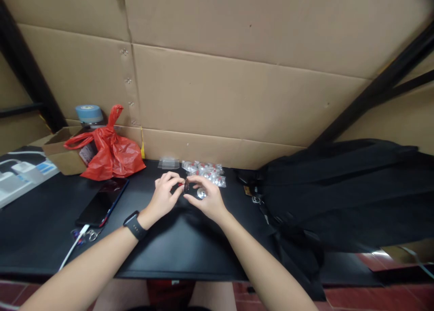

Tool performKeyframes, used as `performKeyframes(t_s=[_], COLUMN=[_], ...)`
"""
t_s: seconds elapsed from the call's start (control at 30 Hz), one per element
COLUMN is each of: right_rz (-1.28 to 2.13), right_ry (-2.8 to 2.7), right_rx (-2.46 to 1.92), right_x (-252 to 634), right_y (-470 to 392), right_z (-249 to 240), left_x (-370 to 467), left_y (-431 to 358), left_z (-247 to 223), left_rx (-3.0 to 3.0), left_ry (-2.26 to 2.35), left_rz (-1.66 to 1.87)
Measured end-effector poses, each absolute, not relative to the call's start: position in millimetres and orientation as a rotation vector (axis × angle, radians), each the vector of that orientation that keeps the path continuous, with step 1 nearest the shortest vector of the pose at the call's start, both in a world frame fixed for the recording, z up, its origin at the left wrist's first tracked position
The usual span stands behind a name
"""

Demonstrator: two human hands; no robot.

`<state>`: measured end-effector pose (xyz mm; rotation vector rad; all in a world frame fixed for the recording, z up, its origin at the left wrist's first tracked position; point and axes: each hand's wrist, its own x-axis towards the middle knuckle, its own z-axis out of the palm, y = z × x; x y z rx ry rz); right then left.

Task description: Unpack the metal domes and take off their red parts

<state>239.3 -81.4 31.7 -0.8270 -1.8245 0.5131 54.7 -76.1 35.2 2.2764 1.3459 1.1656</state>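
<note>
A small round disc (186,186), dark-faced with a shiny rim, stands on edge between my hands above the black table. My right hand (208,198) grips its rim between thumb and fingers. My left hand (166,193), wearing a dark watch (134,225), pinches at the disc's left side, where a bit of red shows between the fingers. Close by my right hand's fingers is a shiny silver disc (201,193), partly hidden by the hand. Several small clear bags (205,170) with silver and red pieces lie just behind my hands, beside flat clear plastic sleeves (168,162).
To the left are a phone (103,202) with a white cable, a tied red plastic bag (113,153), a cardboard box (66,153) and a white power strip (25,180). A black backpack (349,193) fills the right side. Cardboard panels (217,94) stand behind the table (183,252).
</note>
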Motion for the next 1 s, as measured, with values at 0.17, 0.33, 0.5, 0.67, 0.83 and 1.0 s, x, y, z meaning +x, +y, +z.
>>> performKeyframes(t_s=[0.17,0.33,0.5,0.67,0.83,1.0], right_rz=[0.489,0.542,0.647,0.890,1.062,1.156], right_ry=[-1.829,-1.827,-1.782,-1.664,-1.602,-1.598], right_rx=[-0.790,-0.783,-0.767,-0.711,-0.656,-0.665], right_x=[239,242,239,239,243,245], right_y=[-81,-78,-77,-75,-72,-71], right_z=[32,30,26,21,20,19], left_x=[57,60,58,57,58,56], left_y=[-80,-82,-79,-77,-78,-80], left_z=[36,34,32,31,31,32], left_rx=[2.267,2.289,2.207,2.178,2.234,2.276], left_ry=[1.406,1.417,1.349,1.272,1.297,1.292], left_rz=[1.253,1.236,1.276,1.288,1.345,1.362])
